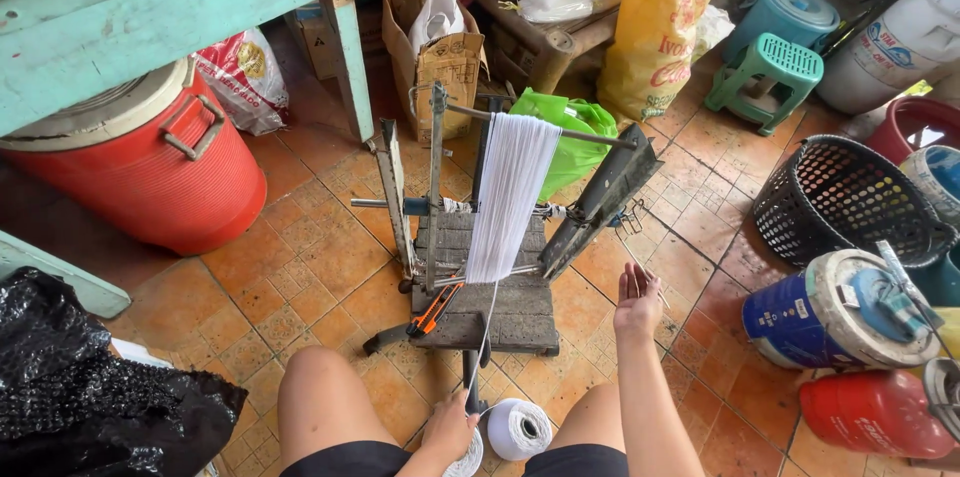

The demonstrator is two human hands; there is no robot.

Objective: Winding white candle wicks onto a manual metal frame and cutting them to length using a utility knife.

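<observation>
Orange floor tiles (300,267) spread under us, crowded at the edges with a red drum (150,172) at ten o'clock and a black basket (840,199) at two o'clock. Straight ahead at twelve o'clock stands a wooden winding frame (470,267), with a hank of white thread (512,195) hung over its top rod; its long axis runs from twelve down toward six, pointing at our knees. From its lower end a single strand drops to our left hand (450,429), which is closed around the strand, just beside a white spool (518,427) lying between our legs at six o'clock. Our right hand (638,297) is raised at one o'clock, palm open, fingers loosely up, holding nothing we can make out, near the frame's right post. The left hand is the nearer one to spool and strand.
</observation>
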